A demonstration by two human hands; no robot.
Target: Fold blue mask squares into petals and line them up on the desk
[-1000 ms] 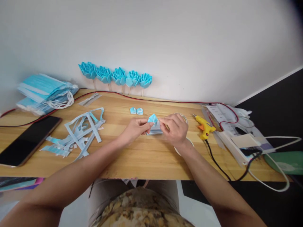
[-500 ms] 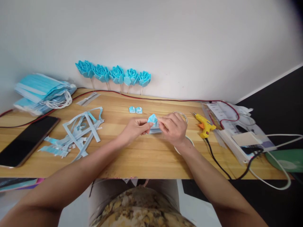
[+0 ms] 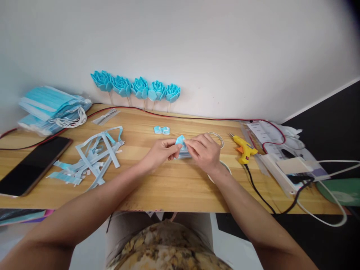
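Fabric folded into a small light-blue pointed piece [image 3: 179,140] sits just above pale-blue layered sheets [image 3: 184,154] over the brown wooden table [image 3: 168,187]. The left hand [image 3: 162,152], mostly closed, pinches its left side between thumb and fingers; the right hand [image 3: 206,152], also nearly closed, pinches its right edge. Two small folded blue fabric pieces [image 3: 165,130] lie just beyond.

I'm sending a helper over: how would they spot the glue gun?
On the wooden table, look between the right hand and the white power strip. The glue gun lies there, metal tip pointing toward the wall; its yellow body and orange trigger set it apart from the strip.
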